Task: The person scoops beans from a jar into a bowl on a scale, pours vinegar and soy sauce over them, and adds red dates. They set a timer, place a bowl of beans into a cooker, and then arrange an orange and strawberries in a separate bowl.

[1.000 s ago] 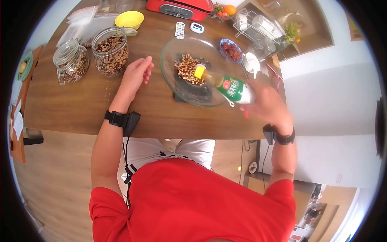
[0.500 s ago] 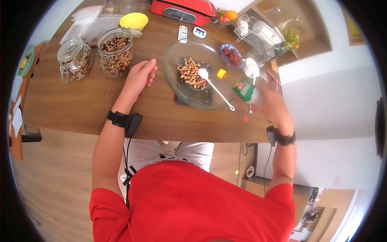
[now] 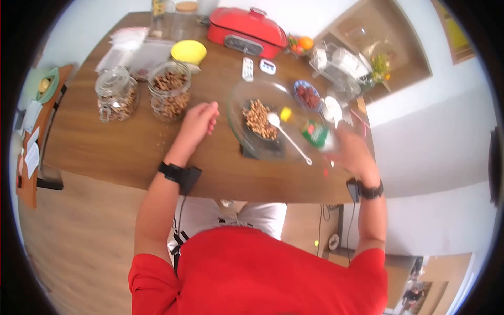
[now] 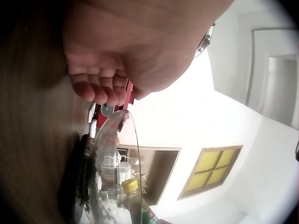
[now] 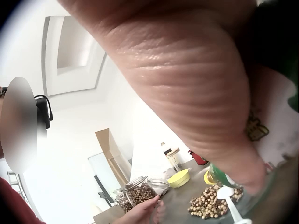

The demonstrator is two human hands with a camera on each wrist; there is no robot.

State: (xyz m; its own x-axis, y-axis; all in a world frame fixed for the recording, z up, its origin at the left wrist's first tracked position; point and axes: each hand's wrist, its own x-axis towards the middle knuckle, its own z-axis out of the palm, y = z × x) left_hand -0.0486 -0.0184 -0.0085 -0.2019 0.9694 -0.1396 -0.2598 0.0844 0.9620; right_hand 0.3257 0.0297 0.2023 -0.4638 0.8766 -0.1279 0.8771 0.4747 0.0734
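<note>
My right hand grips a bottle with a green and white label, blurred in the head view. The bottle leans left, its yellow cap over the right part of a large clear glass bowl. Mixed beans or nuts lie heaped inside the bowl. A white long-handled spoon has its head on the heap and its handle across the near right rim. Left of the bowl, my left hand rests on its side by the table with loosely curled fingers, holding nothing.
Two glass clip jars of mixed beans stand at the left, near a yellow bowl. A dark flat scale sits beneath the glass bowl. Behind are a red cooker, a blue-rimmed dish of dark red pieces and a wire rack.
My right hand has drawn the bottle rightward, away from the heap, uncovering the spoon. The head view has shifted, so the table sits lower in it. My left hand stays beside the bowl.
</note>
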